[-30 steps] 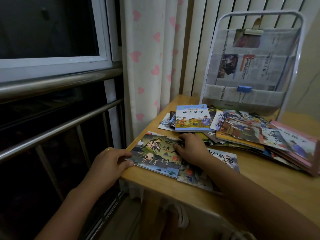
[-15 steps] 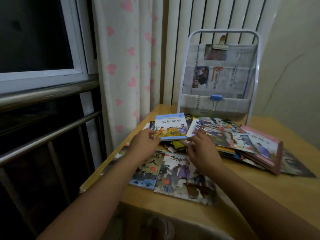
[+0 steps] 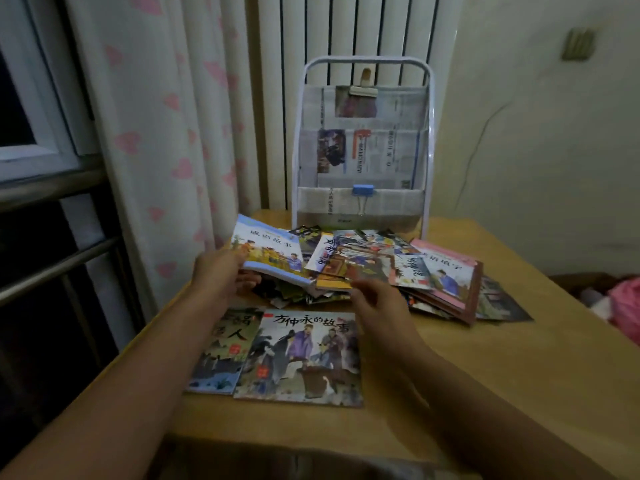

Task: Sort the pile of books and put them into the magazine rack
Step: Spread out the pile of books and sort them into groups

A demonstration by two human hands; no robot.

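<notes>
Left hand (image 3: 221, 275) has a grip on the blue-covered book (image 3: 268, 252) at its near left corner, fingers underneath and thumb side on top; that edge is tilted up off the pile (image 3: 381, 271). The book's far edge seems to rest on the books below it, though I cannot tell for sure.

Right hand (image 3: 375, 299) hovers just above the near edge of the pile, fingers loosely curled, grip on nothing; motion blur hides the fingertips.

The pile lies fanned across the middle of the table (image 3: 485, 375), just in front of the magazine rack (image 3: 362, 143). The rack stands upright at the table's far edge, its pockets lined with newspaper and pinned by a blue clip (image 3: 362, 190). Two thin picture books (image 3: 277, 355) lie flat, side by side and touching, at the near edge, apart from the pile.

Handling, by judgement:
- Books are thin paperbacks, light, one hand enough for each.
- Glossy covers look slippery; stacked crooked like this, they will likely slide off one another if the pile is nudged.
- Covers flex, so a corner grip lets the book sag. Better to hold along the spine or a long edge.
- Newspaper pockets look flimsy; lower books in gently, edge first.
</notes>
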